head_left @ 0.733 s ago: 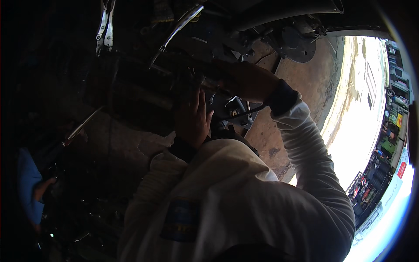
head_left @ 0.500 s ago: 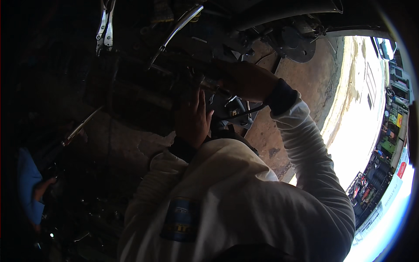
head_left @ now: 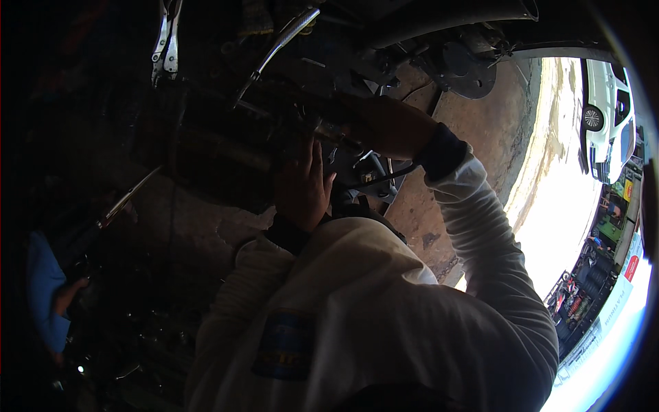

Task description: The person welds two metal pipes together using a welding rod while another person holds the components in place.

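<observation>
White car (head_left: pixel 609 120): newly appeared outside; handwork seemed unaffected. Left hand (head_left: pixel 303 185): fingers extended, thumb apart. Right hand (head_left: pixel 398 127): hold could not be told. Metal cylinder (head_left: pixel 331 132): sat between them, inward of floor's (head_left: pixel 491 123) sunlit edge.

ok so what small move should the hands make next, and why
Perhaps ease the left hand back slightly: it sits close by the shiny metal piece, with the right hand near it too, and the dark hides whether either touches it.
</observation>
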`<state>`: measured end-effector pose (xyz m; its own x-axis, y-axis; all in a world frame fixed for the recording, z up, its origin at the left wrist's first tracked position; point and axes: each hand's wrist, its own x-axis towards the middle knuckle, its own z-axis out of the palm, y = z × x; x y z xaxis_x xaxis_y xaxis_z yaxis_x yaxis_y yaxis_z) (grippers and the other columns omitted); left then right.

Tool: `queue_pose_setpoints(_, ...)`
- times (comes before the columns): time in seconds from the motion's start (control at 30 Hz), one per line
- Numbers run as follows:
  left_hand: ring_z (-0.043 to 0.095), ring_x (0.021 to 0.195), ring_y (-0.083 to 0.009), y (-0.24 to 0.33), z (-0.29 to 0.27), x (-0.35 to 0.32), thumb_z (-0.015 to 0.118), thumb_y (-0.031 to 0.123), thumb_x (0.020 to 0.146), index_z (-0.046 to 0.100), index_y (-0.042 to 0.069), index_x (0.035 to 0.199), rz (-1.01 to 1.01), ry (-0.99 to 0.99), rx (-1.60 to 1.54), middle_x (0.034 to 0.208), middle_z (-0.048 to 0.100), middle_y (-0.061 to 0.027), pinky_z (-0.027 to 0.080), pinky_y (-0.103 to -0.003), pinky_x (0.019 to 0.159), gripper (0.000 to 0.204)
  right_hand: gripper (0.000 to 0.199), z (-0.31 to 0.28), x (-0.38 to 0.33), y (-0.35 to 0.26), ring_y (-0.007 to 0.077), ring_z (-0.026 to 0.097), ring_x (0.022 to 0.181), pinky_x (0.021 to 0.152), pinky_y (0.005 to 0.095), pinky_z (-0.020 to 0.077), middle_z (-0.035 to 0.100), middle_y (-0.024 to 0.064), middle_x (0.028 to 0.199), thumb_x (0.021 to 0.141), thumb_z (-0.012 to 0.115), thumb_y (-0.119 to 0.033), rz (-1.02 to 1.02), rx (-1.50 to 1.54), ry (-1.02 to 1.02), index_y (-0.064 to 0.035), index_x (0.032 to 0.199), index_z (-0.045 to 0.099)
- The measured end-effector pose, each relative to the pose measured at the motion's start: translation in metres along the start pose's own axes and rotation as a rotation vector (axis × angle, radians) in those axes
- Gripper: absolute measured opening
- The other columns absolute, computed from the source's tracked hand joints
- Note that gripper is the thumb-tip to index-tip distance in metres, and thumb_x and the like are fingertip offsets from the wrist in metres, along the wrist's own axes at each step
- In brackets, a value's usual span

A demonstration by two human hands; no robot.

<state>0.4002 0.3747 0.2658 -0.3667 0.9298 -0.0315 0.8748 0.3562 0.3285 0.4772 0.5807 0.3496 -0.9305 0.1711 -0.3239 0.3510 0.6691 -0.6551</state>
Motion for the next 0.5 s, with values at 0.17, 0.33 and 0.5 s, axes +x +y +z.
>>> queue_pose_setpoints(0.17, 0.057, 0.09, -0.0239, 0.0, 0.002, 0.0, 0.073, 0.035, 0.078, 0.042, 0.008, 0.14, -0.002, 0.025, 0.013, 0.154, 0.028, -0.0015, 0.047, -0.039, 0.072, 0.074, 0.051, 0.003, -0.001, 0.0, 0.0316, 0.066, 0.095, 0.083, 0.0405, 0.0532, 0.064, 0.019, 0.113, 0.094, 0.053, -0.028, -0.05, -0.051, 0.032, -0.0038, 0.138, 0.042)
queue_pose_setpoints(0.33, 0.057, 0.089, -0.0241, 0.0, 0.002, 0.0, 0.073, 0.034, 0.077, 0.042, 0.008, 0.14, 0.002, 0.033, -0.009, 0.153, 0.029, -0.0016, 0.048, -0.039, 0.072, 0.074, 0.05, 0.012, 0.003, 0.011, 0.0301, 0.067, 0.092, 0.08, 0.039, 0.0545, 0.061, 0.0175, 0.118, 0.093, 0.056, -0.023, -0.161, -0.138, 0.074, -0.0036, 0.137, 0.042)
queue_pose_setpoints(0.5, 0.057, 0.089, -0.0247, -0.003, 0.005, -0.001, 0.074, 0.034, 0.076, 0.043, 0.008, 0.14, 0.019, 0.063, -0.012, 0.152, 0.031, -0.002, 0.048, -0.039, 0.073, 0.075, 0.051, 0.013, 0.003, 0.015, 0.0324, 0.067, 0.092, 0.079, 0.0403, 0.0542, 0.063, 0.0202, 0.112, 0.093, 0.056, -0.024, -0.038, -0.029, 0.036, -0.004, 0.137, 0.042)
